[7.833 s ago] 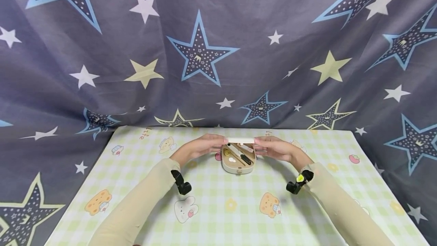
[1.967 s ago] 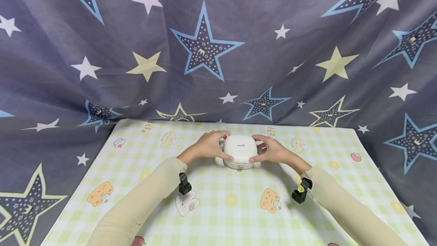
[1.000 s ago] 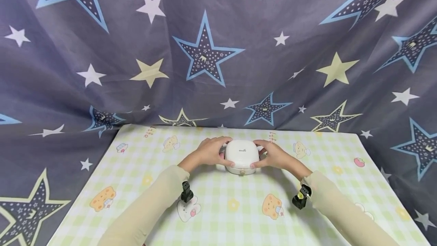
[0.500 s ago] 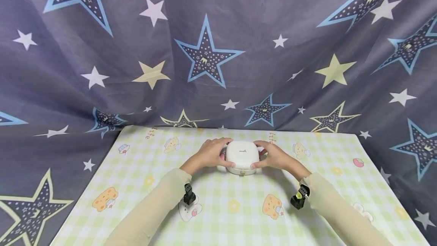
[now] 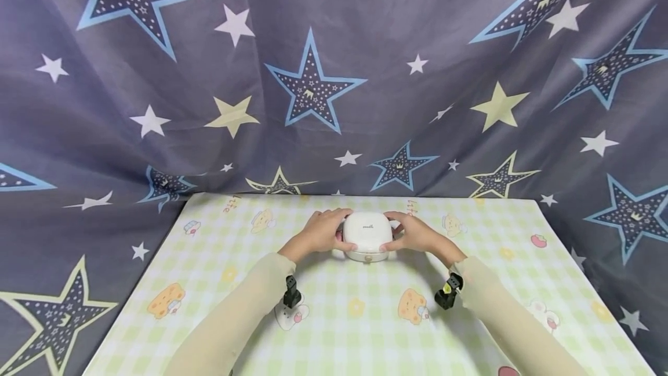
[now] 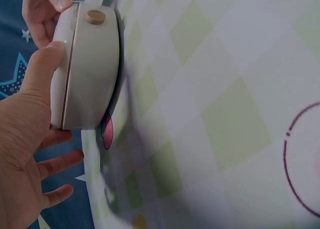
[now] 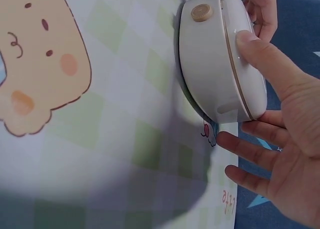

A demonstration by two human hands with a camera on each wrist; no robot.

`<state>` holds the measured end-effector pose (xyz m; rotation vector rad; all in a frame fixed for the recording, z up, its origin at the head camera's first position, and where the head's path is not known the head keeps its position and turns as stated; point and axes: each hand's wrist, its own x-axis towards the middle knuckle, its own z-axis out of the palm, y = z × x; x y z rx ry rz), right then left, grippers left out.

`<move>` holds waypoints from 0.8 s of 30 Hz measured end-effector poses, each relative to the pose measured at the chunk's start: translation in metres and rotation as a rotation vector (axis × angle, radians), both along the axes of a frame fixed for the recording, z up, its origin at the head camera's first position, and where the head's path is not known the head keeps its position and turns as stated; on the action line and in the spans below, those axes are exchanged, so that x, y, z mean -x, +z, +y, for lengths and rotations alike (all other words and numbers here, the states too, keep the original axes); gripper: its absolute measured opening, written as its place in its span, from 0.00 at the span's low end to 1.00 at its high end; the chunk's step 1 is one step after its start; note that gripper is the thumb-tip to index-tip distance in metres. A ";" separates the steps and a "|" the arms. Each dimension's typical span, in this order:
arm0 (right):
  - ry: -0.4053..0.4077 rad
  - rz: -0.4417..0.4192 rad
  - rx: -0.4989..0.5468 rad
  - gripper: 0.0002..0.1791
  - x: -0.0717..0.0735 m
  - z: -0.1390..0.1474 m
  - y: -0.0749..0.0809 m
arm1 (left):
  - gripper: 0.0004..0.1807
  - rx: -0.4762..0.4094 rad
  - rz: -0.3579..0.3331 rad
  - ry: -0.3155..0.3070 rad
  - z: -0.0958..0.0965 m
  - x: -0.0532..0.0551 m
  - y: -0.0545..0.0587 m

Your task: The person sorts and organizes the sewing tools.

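A small white storage case (image 5: 367,232) with a rounded lid sits on the checked tablecloth near the back edge. Its lid is down, so whatever lies inside is hidden. On its front is a round gold button (image 6: 95,17), seen close up in the left wrist view. My left hand (image 5: 325,232) holds the case's left side, thumb on the lid's front and fingers along the side. From the right, my right hand (image 5: 414,232) grips it the same way, its thumb (image 7: 257,49) on the lid and the lower fingers spread off the case.
The green-and-white checked tablecloth (image 5: 334,300) carries printed bears, flowers and strawberries. Behind the table hangs a dark curtain (image 5: 209,149) with printed stars. Black wrist cameras (image 5: 291,292) sit at both sleeve cuffs.
In the oldest frame the lid stood up, held at both ends, with several small tools showing inside. By two seconds ago it was down; since then both hands stay on the case.
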<state>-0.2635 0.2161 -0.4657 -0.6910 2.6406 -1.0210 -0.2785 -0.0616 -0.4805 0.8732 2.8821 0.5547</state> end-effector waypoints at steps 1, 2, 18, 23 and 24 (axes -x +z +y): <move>-0.006 -0.003 0.002 0.48 0.001 0.000 0.000 | 0.52 0.005 0.006 -0.001 0.000 0.002 -0.001; -0.012 -0.007 0.003 0.48 0.002 0.000 0.000 | 0.52 0.010 0.010 -0.003 0.001 0.004 -0.001; 0.016 -0.032 -0.065 0.51 0.009 0.000 0.005 | 0.52 0.094 0.078 -0.036 0.002 0.008 0.000; 0.033 -0.025 -0.095 0.54 0.008 -0.003 0.005 | 0.52 0.099 0.066 -0.038 -0.002 0.008 0.004; 0.029 -0.030 -0.100 0.55 0.009 -0.004 0.005 | 0.53 0.095 0.062 -0.040 -0.003 0.008 0.006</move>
